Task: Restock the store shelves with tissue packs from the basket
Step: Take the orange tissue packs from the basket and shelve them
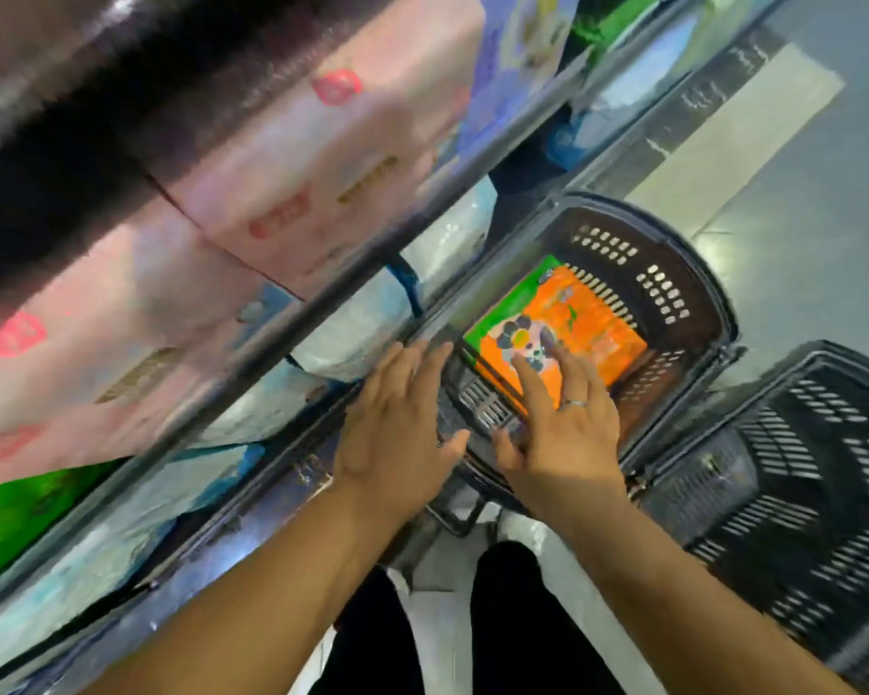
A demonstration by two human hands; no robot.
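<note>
Just beside the shelves (272, 338), dark basket (673, 263) holding one orange-and-green tissue pack (593, 318), right hand (568, 428) fingers spread above the pack's near end, left hand (397, 418) open at the basket's left rim, holding nothing, second black basket (798, 469) right of it, pink packs (322, 168) shelved to its left.

A shop aisle, plainly. Tiered metal shelves (252, 356) crammed with many alike wrapped goods: pink packs (322, 168) above, pale blue packs (362, 323) on the tier below, a green pack (11, 519) at one end. Two black perforated shopping baskets beside them, the nearer basket (673, 228) holding an orange pack (588, 333), the other basket (823, 443) just beside it, grey tiled floor (798, 193) beyond.
</note>
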